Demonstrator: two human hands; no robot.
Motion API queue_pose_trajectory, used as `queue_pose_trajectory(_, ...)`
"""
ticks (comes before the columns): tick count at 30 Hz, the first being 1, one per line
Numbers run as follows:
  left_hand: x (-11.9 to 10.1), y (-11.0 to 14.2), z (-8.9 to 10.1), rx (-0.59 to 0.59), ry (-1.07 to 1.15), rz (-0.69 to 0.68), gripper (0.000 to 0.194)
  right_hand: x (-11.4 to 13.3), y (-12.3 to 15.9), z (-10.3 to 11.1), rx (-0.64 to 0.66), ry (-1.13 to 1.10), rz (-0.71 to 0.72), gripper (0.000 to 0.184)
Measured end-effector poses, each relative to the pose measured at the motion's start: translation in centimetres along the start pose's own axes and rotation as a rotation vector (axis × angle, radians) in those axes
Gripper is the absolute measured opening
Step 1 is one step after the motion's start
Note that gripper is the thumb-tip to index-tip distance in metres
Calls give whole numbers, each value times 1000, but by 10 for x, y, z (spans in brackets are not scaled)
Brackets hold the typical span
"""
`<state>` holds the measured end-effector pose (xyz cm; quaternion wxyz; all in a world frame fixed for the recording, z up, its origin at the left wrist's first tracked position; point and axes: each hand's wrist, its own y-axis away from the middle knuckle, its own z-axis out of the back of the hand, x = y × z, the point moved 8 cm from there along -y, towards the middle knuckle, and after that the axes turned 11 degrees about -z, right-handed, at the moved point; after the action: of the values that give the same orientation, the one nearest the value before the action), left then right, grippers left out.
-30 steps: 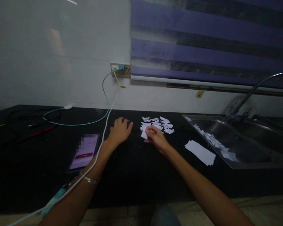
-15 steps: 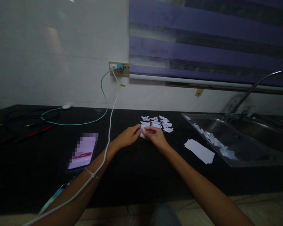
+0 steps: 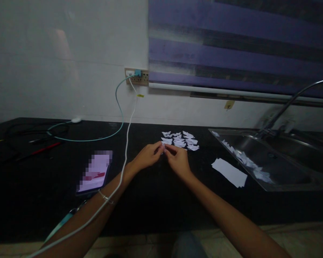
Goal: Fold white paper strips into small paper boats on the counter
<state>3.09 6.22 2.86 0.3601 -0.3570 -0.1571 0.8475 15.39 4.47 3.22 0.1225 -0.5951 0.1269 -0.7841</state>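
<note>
Between my two hands a small piece of folded white paper (image 3: 163, 146) is pinched, mostly covered by the fingers. My left hand (image 3: 150, 154) grips it from the left with thumb and fingertips closed together. From the right, my right hand (image 3: 178, 159) pinches the same paper between thumb and fingers. Just beyond the fingertips, several small folded paper boats (image 3: 179, 142) sit in rows on the black countertop (image 3: 150, 200). A stack of white paper slips (image 3: 229, 172) lies to the right of my right forearm.
A phone (image 3: 95, 171) lies left of my left forearm, and a white cable (image 3: 127, 143) crosses that forearm. More folded papers (image 3: 249, 163) line the left rim of the metal sink (image 3: 285, 186). A teal cable (image 3: 97, 140) and red pen-like object (image 3: 46, 148) lie at left.
The paper, wider and flatter before, is now smaller and mostly hidden between my fingertips. Both hands have drawn closer together around it. The view has shifted slightly.
</note>
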Motion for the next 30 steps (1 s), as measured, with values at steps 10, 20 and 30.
queue_pose_trajectory(10,-1,-1,3,36,122,-80,30,-4,1,-4,22,54,-69,13)
queue_pose_trajectory(20,-7,-1,12,44,159,-61,31,-13,-16,7,101,-43,-106,14)
queue_pose_trajectory(30,-11,1,-12,150,338,21,51,-10,-20,12,196,-194,-177,32)
